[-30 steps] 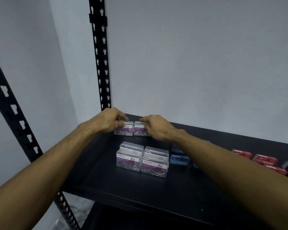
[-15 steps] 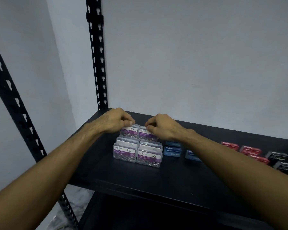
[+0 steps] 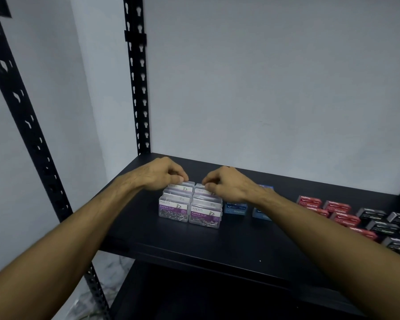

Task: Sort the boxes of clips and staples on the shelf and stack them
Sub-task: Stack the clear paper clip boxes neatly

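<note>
On the black metal shelf (image 3: 194, 245), clear plastic boxes of paper clips with purple-and-white labels sit in a tight block of two columns. The front left clear box (image 3: 173, 209) and the front right clear box (image 3: 205, 215) stand side by side, touching, their labels facing the camera. Behind them, two rear clear boxes are pressed up against the rows in front. The left hand (image 3: 158, 174) has its fingers curled over the top of the rear left clear box (image 3: 180, 187), grasping it. The right hand (image 3: 226, 184) likewise curls its fingers onto the rear right clear box (image 3: 202, 191), gripping its top edge. Just to the right of the block lie small blue cardboard staple boxes (image 3: 235, 208), partly hidden under the right forearm. Farther right are red staple boxes (image 3: 336, 207), then black staple boxes (image 3: 379, 225) near the picture's edge. A black slotted upright post (image 3: 136, 88) rises at the shelf's back left corner against a grey wall (image 3: 263, 77).
</note>
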The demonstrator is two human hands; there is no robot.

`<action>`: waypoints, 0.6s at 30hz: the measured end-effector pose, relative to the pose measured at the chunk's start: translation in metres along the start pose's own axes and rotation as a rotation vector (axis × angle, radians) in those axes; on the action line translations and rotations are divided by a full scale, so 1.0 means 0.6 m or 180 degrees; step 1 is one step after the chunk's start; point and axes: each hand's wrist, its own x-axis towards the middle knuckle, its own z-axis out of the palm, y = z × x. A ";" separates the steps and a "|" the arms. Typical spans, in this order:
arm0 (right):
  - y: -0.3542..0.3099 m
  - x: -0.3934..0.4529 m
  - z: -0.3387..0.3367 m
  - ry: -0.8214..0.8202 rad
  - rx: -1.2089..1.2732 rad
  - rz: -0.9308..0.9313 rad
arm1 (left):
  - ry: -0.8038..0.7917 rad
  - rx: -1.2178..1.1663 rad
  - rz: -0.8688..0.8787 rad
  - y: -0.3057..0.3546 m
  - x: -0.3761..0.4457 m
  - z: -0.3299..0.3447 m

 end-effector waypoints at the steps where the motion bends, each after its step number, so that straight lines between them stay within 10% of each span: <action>1: 0.000 -0.001 0.001 0.0004 0.0014 -0.0008 | -0.0008 -0.0010 0.0011 0.000 -0.001 0.000; 18: -0.005 -0.033 -0.002 -0.0177 -0.0143 -0.0161 | -0.0421 0.0137 -0.0163 0.022 -0.037 -0.017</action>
